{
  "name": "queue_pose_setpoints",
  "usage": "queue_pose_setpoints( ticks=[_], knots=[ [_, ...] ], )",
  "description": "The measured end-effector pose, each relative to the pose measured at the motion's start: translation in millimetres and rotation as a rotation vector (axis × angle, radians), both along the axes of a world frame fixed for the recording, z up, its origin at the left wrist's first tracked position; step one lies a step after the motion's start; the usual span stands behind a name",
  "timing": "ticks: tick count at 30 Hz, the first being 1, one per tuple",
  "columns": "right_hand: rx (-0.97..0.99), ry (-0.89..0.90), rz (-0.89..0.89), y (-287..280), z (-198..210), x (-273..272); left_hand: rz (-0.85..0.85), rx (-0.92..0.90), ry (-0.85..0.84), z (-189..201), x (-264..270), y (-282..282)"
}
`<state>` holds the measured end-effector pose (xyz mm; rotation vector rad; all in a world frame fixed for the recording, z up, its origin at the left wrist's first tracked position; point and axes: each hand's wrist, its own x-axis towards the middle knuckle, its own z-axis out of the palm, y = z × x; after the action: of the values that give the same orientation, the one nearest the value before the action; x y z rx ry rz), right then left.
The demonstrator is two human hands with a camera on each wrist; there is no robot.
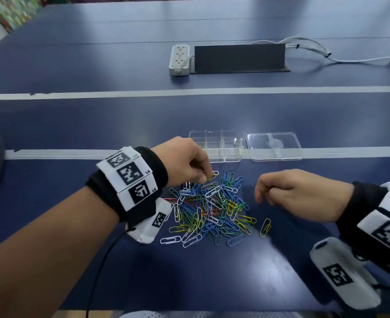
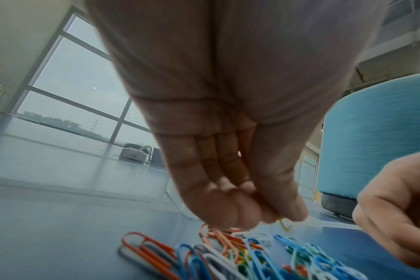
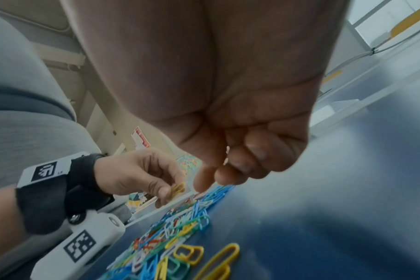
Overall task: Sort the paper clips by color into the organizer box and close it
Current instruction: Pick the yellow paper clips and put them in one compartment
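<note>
A heap of mixed-colour paper clips [image 1: 210, 207] lies on the blue table [image 1: 74, 125]. My left hand [image 1: 206, 177] hovers over the heap's far edge and pinches yellow clips [image 1: 211, 176] between thumb and fingertips; they also show under the fingers in the left wrist view [image 2: 284, 225] and in the right wrist view [image 3: 178, 189]. My right hand [image 1: 264, 193] hangs just right of the heap with loosely curled fingers and nothing visible in it. The clear organizer box [image 1: 214, 145] stands open behind the heap. Its clear lid [image 1: 274, 146] lies flat to its right.
One yellow clip [image 1: 265, 227] lies apart at the heap's right side. Far back are a white power strip [image 1: 179, 59], a dark cable box [image 1: 240, 58] and white cables [image 1: 315, 51]. White tape lines [image 1: 51, 154] cross the table.
</note>
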<state>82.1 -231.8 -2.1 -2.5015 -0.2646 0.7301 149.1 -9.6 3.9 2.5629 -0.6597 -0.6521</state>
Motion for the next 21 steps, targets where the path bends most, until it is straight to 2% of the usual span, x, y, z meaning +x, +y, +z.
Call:
queue_pose_setpoints(
  ticks=[3, 6, 8, 14, 18, 21],
  knots=[
    [-0.052, -0.065, 0.116, 2, 3, -11, -0.018, 0.051, -0.01, 0, -4, 0],
    [-0.186, -0.114, 0.295, 1, -3, -19, -0.017, 0.065, -0.026, 0, -8, 0],
    [-0.228, -0.133, 0.328, 1, -7, -19, 0.005, 0.055, -0.064, 0, -11, 0],
    [-0.237, -0.162, 0.282, 0, -5, -21, -0.01, 0.034, -0.026, 5, -25, 2],
    [-0.141, -0.206, 0.177, 4, -7, -21, -0.001, 0.058, -0.029, 6, -32, 5],
    [-0.097, -0.17, 0.177, 8, -10, -23, -0.002, 0.084, -0.028, 5, -34, 13]
  ],
)
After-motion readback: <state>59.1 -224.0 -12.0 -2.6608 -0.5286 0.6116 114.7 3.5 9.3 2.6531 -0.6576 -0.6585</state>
